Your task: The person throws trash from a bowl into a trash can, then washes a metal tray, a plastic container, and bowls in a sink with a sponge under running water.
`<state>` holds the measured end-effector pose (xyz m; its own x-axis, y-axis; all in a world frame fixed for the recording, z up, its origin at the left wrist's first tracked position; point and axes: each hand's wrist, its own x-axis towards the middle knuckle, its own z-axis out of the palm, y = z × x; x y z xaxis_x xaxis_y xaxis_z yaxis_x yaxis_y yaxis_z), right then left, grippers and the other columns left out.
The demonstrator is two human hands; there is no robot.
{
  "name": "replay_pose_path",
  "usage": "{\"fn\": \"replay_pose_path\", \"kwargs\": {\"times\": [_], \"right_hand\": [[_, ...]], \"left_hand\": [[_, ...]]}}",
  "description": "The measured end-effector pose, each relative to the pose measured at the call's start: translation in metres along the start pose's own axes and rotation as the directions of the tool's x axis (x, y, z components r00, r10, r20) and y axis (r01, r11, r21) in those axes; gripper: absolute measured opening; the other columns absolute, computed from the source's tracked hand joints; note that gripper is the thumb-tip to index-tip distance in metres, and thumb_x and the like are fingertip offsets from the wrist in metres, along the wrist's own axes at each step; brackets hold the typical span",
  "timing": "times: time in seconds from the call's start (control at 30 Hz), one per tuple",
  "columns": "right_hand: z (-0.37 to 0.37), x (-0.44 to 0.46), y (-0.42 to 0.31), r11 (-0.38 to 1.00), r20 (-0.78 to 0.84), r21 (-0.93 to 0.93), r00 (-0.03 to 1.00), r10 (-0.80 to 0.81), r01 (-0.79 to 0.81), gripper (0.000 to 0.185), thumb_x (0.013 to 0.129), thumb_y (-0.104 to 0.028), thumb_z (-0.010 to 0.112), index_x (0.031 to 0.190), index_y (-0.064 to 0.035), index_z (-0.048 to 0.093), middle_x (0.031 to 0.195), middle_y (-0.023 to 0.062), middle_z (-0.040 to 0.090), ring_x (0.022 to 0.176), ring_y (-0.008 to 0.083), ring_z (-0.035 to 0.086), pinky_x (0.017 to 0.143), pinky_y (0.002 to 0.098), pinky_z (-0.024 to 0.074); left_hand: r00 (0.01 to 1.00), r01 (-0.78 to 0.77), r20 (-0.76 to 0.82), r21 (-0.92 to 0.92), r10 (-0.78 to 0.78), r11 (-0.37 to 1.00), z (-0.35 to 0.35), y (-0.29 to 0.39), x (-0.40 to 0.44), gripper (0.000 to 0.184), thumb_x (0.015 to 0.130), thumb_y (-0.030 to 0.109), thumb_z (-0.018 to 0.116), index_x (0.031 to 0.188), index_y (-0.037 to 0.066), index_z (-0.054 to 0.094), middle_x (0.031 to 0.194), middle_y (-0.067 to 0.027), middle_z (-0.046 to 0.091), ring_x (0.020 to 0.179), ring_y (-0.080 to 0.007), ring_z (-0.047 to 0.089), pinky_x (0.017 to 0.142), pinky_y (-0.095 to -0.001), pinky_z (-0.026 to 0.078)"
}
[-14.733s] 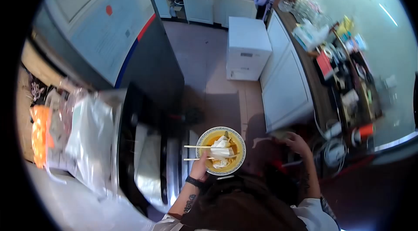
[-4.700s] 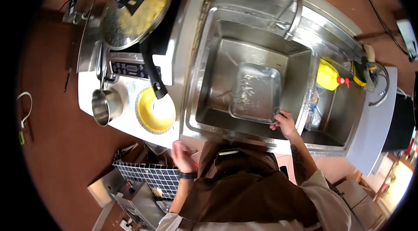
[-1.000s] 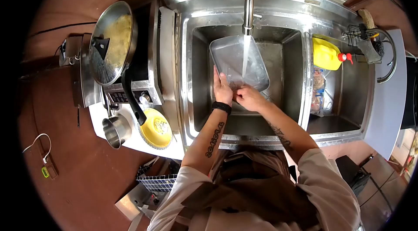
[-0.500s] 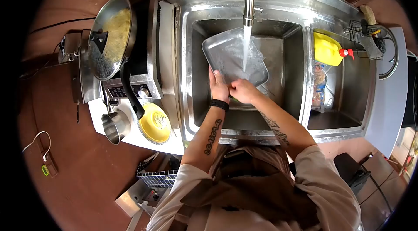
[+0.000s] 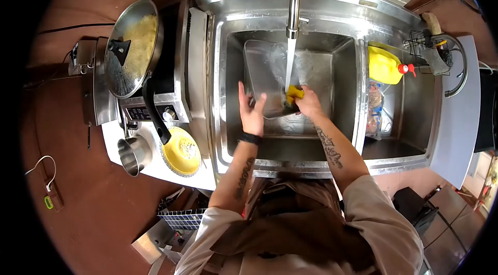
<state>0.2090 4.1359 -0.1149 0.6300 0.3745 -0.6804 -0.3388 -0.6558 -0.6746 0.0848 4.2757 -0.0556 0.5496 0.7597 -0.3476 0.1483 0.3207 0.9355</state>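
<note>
A shallow grey rectangular tray (image 5: pixel 262 73) with rounded corners rests tilted in the left sink basin (image 5: pixel 319 130). Water from the faucet (image 5: pixel 294 8) runs down onto it. My right hand (image 5: pixel 309 103) grips a yellow sponge (image 5: pixel 294 92) under the stream, over the tray's lower right part. At the tray's lower left edge is my left hand (image 5: pixel 252 115), its fingers and thumb spread with nothing between them. Whether it touches the tray I cannot tell.
The right basin holds a yellow jug (image 5: pixel 384 65) with a red cap and a plastic package (image 5: pixel 374 111). To the left are a lidded frying pan (image 5: pixel 136 49) on a cooker, a metal pot (image 5: pixel 134 156) and a yellow bowl (image 5: pixel 181 153). A wire rack (image 5: pixel 423 41) stands at the right.
My left hand has let go of the tray's edge and opened. My right hand has moved right, and the yellow sponge now shows in it. The tray sits differently, turned more upright in view.
</note>
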Motion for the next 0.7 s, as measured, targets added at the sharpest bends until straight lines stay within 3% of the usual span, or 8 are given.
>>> {"fn": "replay_pose_path", "kwargs": {"times": [0.03,0.2,0.3,0.5,0.6,0.63,0.67,0.7], "right_hand": [[0.009,-0.003,-0.003,1.000,-0.025,-0.004,1.000,-0.005,0.005,0.041,0.085,-0.007,0.062,0.125,0.0014,0.054,0.108,0.0241,0.066,0.094,0.0321,0.069,0.065,0.0402,0.0598],[0.048,-0.046,-0.008,0.998,-0.002,0.067,1.000,0.012,-0.012,0.045,0.085,-0.018,0.064,0.122,0.0041,0.051,0.106,0.0259,0.066,0.099,0.0355,0.067,0.078,0.0411,0.0529],[0.037,-0.035,-0.012,0.992,0.061,-0.120,0.998,-0.023,0.030,0.054,0.081,-0.025,0.069,0.121,0.0048,0.049,0.110,0.0288,0.065,0.107,0.0421,0.062,0.092,0.0418,0.0485],[0.013,0.054,-0.001,0.975,-0.123,-0.199,0.984,-0.128,0.102,0.045,0.080,-0.024,0.070,0.113,0.0043,0.059,0.104,0.0278,0.067,0.100,0.0368,0.066,0.086,0.0425,0.0514],[0.000,0.040,-0.021,0.974,-0.153,-0.201,0.979,-0.137,0.105,0.033,0.083,-0.021,0.067,0.107,0.0009,0.065,0.097,0.0264,0.068,0.092,0.0338,0.068,0.082,0.0436,0.0520],[-0.002,0.035,-0.025,0.982,-0.147,-0.156,0.981,-0.127,0.104,0.029,0.084,-0.020,0.066,0.105,-0.0003,0.067,0.094,0.0260,0.069,0.090,0.0327,0.068,0.082,0.0436,0.0521],[0.018,0.071,0.026,0.867,-0.301,-0.325,0.827,-0.474,0.378,0.022,0.089,-0.019,0.062,0.104,-0.0043,0.068,0.083,0.0214,0.069,0.074,0.0275,0.069,0.067,0.0430,0.0543],[0.020,0.053,0.015,0.939,-0.246,-0.192,0.912,-0.327,0.285,0.025,0.090,-0.020,0.062,0.106,-0.0020,0.066,0.087,0.0221,0.069,0.070,0.0274,0.069,0.065,0.0419,0.0548]], "left_hand": [[0.998,-0.064,-0.003,-0.262,0.065,0.963,0.002,-0.013,-0.011,0.074,0.086,0.001,0.068,0.150,0.007,0.033,0.120,-0.0083,0.057,0.106,-0.0183,0.055,0.096,-0.0321,0.043],[0.974,0.138,-0.097,-0.456,-0.203,0.879,0.031,-0.067,-0.042,0.049,0.080,-0.008,0.062,0.127,-0.002,0.048,0.119,-0.0087,0.059,0.105,-0.0192,0.058,0.094,-0.0314,0.045],[0.997,0.072,-0.005,-0.261,-0.076,0.963,0.019,-0.075,-0.047,0.044,0.079,-0.010,0.059,0.122,-0.004,0.052,0.115,-0.0086,0.060,0.101,-0.0191,0.059,0.091,-0.0301,0.046],[0.943,0.326,0.125,-0.160,-0.308,0.932,-0.034,-0.054,-0.070,0.040,0.075,-0.013,0.051,0.114,-0.006,0.061,0.109,-0.0056,0.063,0.097,-0.0148,0.060,0.080,-0.0264,0.046],[0.961,0.117,0.242,0.094,-0.136,0.989,-0.052,-0.017,-0.056,0.049,0.076,-0.012,0.052,0.124,-0.004,0.053,0.108,-0.0068,0.064,0.098,-0.0155,0.059,0.082,-0.0262,0.047],[0.974,0.114,0.187,0.069,-0.125,0.991,-0.047,-0.006,-0.049,0.051,0.078,-0.011,0.053,0.128,-0.001,0.051,0.107,-0.0070,0.064,0.098,-0.0152,0.059,0.082,-0.0259,0.047],[0.992,0.105,0.078,-0.114,-0.096,0.988,-0.039,-0.007,-0.044,0.048,0.080,-0.011,0.054,0.126,-0.001,0.052,0.106,-0.0064,0.064,0.095,-0.0147,0.059,0.079,-0.0259,0.048],[0.996,0.071,-0.038,-0.291,-0.085,0.954,-0.027,-0.008,-0.041,0.045,0.082,-0.010,0.055,0.125,-0.001,0.053,0.105,-0.0058,0.064,0.092,-0.0141,0.059,0.076,-0.0260,0.048]]}}
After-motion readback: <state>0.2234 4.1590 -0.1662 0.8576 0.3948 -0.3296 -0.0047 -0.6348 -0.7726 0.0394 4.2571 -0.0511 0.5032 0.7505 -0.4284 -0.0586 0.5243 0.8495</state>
